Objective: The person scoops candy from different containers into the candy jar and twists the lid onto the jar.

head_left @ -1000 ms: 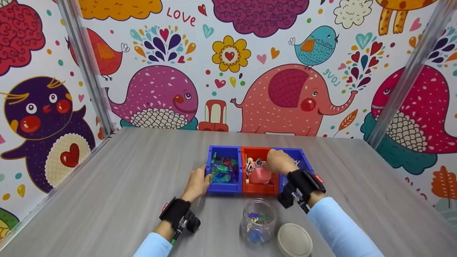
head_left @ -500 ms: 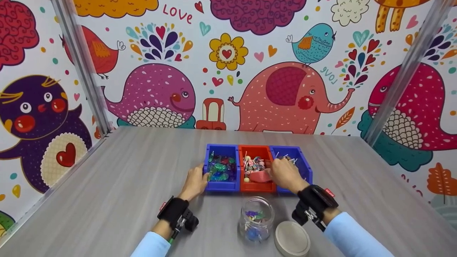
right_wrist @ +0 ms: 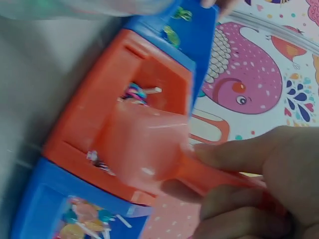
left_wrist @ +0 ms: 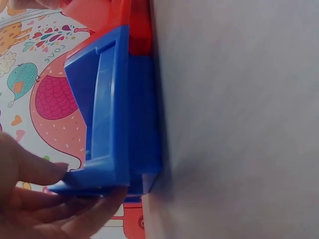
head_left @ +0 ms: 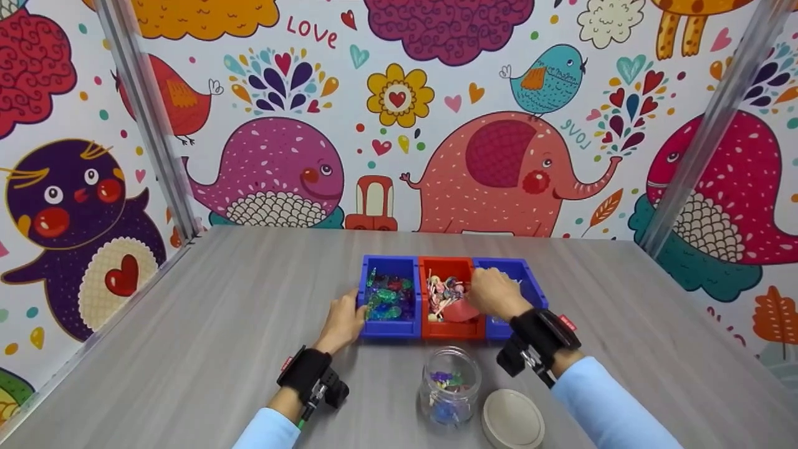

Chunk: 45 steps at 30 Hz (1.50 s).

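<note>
Hands, two: While the left hand grips the outer side of the left blue bin between thumb and fingers, the right hand has its fingers wrapped round the handle of the scoop.
Scoop, one: translucent pinkish red, its bowl at the red bin, how deep and whether loaded I cannot tell.
Bins, three: two blue and one red, side by side on the table, the red one between the left blue bin and the right blue bin.
Left bin's contents: translucent pieces, green, blue, purple and red, too crowded to count.
Middle bin's contents: lollipops, many, partly hidden by the scoop.
Right bin's contents: more sticked sweets, several, half covered in the head view.
Jar, one: a clear jar, upright and uncovered, near the bins, with small coloured pieces low inside.
Lid, one: a round pale lid lying flat just beside the jar.
Wrist straps, two: black straps, one per arm.
</note>
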### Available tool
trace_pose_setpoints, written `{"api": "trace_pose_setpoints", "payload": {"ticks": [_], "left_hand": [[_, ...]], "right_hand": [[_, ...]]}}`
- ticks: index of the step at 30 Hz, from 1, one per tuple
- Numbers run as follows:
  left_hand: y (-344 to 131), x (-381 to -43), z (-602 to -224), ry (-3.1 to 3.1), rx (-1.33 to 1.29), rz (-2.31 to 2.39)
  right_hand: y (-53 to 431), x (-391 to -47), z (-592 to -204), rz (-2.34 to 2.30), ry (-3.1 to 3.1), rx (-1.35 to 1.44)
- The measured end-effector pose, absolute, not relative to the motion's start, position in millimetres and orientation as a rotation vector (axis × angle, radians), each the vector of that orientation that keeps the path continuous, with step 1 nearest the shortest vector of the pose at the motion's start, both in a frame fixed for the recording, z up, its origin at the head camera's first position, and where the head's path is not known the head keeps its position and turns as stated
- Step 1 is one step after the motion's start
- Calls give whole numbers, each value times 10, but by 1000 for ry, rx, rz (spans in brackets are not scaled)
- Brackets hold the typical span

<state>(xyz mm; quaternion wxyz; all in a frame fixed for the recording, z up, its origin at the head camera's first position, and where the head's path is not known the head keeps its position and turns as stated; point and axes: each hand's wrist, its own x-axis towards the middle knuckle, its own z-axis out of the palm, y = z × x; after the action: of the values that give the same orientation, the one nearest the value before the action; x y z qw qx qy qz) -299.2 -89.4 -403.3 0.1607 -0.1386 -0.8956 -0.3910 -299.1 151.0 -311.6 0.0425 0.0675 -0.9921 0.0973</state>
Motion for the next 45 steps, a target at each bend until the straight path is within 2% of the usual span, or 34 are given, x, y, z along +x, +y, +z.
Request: {"api": "trace_pose_setpoints", "payload": {"ticks": [9, 22, 36, 45], "left_hand": [[-883, -2993, -4031, -2557, -387, -1096], [-870, -3006, -4066, -2560, -368, -1108], [-882, -3003, -4040, -2568, -372, -1125], [-888, -3014, -4051, -2539, -411, -1095]], "right_hand": [[1538, -3058, -3086, 321, -3095, 230], [1571, -3055, -3383, 332, -2952, 228], [1730, -3081, -3593, 466, -2678, 557], [1794, -3111, -3601, 540, -2738, 581]]}}
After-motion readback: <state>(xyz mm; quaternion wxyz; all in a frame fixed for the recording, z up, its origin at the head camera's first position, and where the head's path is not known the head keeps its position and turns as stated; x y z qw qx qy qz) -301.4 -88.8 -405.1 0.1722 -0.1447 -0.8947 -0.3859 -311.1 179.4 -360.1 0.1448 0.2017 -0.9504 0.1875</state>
